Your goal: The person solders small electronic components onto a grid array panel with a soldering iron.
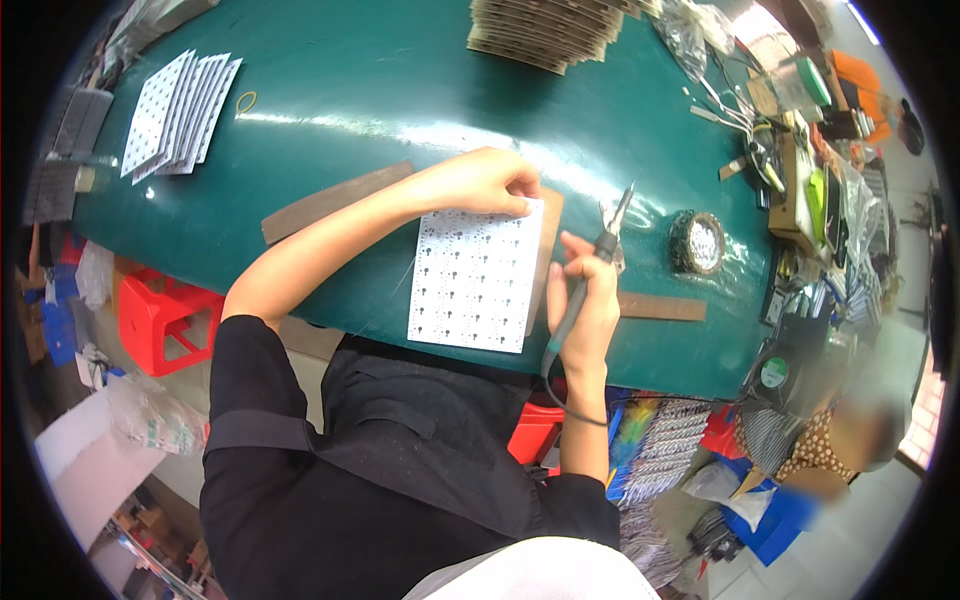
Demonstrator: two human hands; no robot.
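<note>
A white circuit-board panel (475, 285) with rows of small dark marks lies on the green tabletop in front of me, partly over a brown board (546, 235). My left hand (488, 182) reaches across its far edge, fingers curled and fingertips pinched at the far right corner. In my right hand (590, 300), just right of the panel, is a soldering iron (607, 240) with a grey handle. Its tip points up and away, apart from the panel. A cord loops down from the handle beside my wrist. A thin strand slants off the panel's left side.
More white panels (180, 115) stand fanned at the far left, near a yellow rubber band (246, 102). Brown strips (335, 203) flank the panel. A round roll (697, 243) sits right. Stacked boards (545, 35) stand at the back; tools and boxes (795, 190) crowd the right edge.
</note>
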